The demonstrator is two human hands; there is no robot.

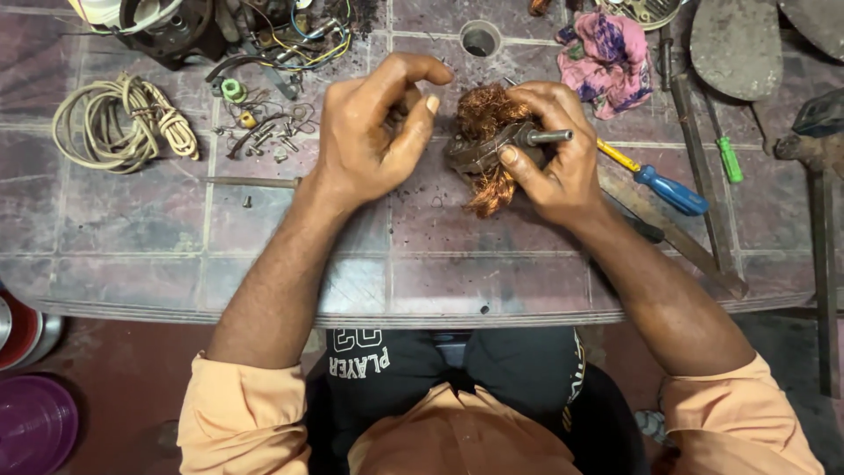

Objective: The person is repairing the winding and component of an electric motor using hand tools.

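Rotor: motor armature (492, 145) w/ frayed copper winding, sits at centre of the tiled table (132, 229), approx 12 o'clock from the person's chest.
Long axis: steel shaft (547, 136) runs approx 9-to-3 o'clock, bare end pointing to 3, slightly tipped up.
R hand: right hand (554, 163) is clamped around the armature, thumb pressed on the dark core, fingers curled over the top; it carries the part.
L hand: left hand (374, 132) is half-curled, thumb and forefinger pinched toward the copper at its 3 o'clock side. Whether it actually grips strands — can't tell, the fingertips are hidden behind the hand.
Key relation: armature lies to 3 o'clock of the L hand and inside the R hand, so R is nearer and does the holding; L comes at it along the shaft axis from the 9 o'clock end.
Copper: loose orange tufts stick out at 12 and 6 o'clock of the core.
Near R hand: blue-handled screwdriver (673, 189) at 3–4 o'clock, just beside the wrist; green-handled screwdriver (730, 158) further out; pink cloth (607, 57) at 1 o'clock.
Near L hand: screws and small parts (264, 132) at 9 o'clock; coiled cream cord (119, 123) well apart, further to 9; tangle of coloured wires (299, 40) at 11.
Table hole: round hole (480, 39) at 12 o'clock of the armature, apart from it.
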